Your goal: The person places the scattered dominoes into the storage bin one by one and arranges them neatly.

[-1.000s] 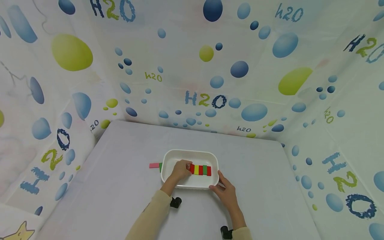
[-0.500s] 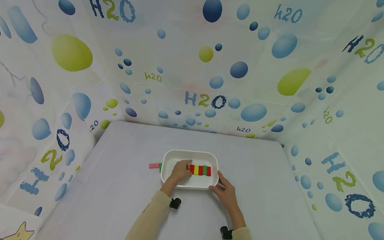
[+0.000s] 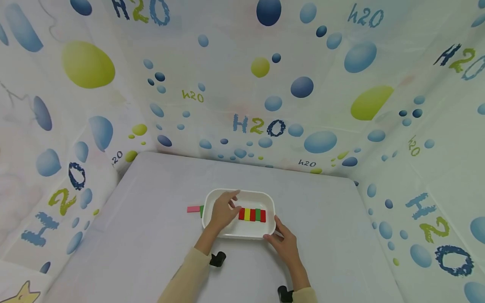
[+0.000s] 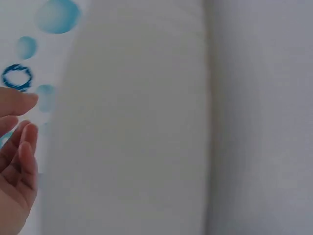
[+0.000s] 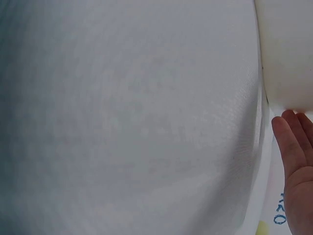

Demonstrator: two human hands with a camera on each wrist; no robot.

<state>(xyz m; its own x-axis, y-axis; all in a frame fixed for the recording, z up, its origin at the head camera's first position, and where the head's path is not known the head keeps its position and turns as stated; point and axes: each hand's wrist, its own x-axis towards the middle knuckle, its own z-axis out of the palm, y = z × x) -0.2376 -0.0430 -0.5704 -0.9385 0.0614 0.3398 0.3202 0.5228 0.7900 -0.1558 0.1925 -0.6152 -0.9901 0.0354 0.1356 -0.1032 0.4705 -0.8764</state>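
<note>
A row of coloured blocks, red, yellow and green, lies side by side in a white rectangular tray. My left hand is over the tray's left half. Its thumb is close to the row's left end; the forefinger is raised apart from it. Nothing shows between those fingers in the left wrist view, where the hand is partly cut off. At the tray's front right corner, my right hand holds the rim between thumb and fingers. The right wrist view shows those fingers fairly straight against the tray's outside.
A pink block and a partly hidden green block lie just outside the tray's left wall. All stands on a white-covered table. A patterned curtain surrounds the back and sides.
My left hand has let go of the row's left end and drawn slightly left, its forefinger lifting away. The right hand, tray and blocks stay put.
</note>
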